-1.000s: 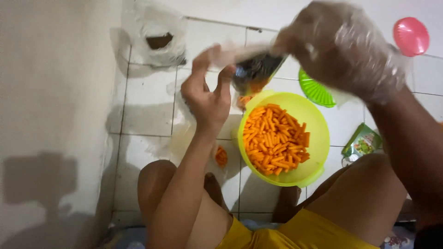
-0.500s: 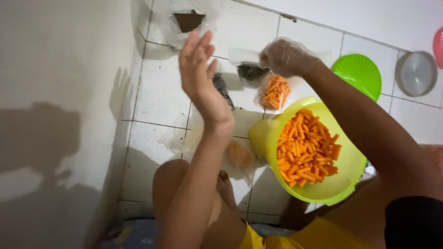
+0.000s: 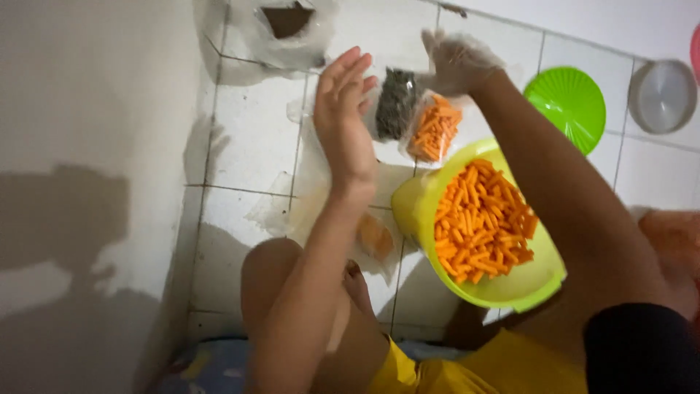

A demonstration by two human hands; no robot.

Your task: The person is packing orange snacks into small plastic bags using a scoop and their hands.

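Orange snack sticks fill the green bowl (image 3: 415, 211), which stands on the tiled floor (image 3: 251, 138) between the seated person's knees; all places below are told from that bowl.

Snack bag (image 3: 435, 129): small clear bag, part filled with orange sticks, just beyond the bowl's far rim. It hangs from, or lies under, the right hand; which of the two cannot be told.

Dark packet (image 3: 396, 103): beside the snack bag, on the side toward the wall; contents too blurred to tell.

Right hand (image 3: 456, 60): in a thin clear glove, beyond the bowl, fingers curled at the top of the snack bag and seemingly pinching it.

Left hand (image 3: 344, 120): bare, raised flat beyond the bowl on the wall side, fingers straight and close together, holding nothing, near the dark packet but apart from it.

Filled bag (image 3: 376, 237): small, orange inside, on the floor just beside the bowl, at the left forearm.

Plastic sheet (image 3: 292, 33): crumpled, with a brown piece on it, well beyond the bowl by the wall.

Green lid (image 3: 571, 102) and grey dish (image 3: 662, 95): on the floor past the right arm.

Progress, as a judgement: one bag lies filled, one is in hand, and the bowl is mostly full, so much bagging is left.
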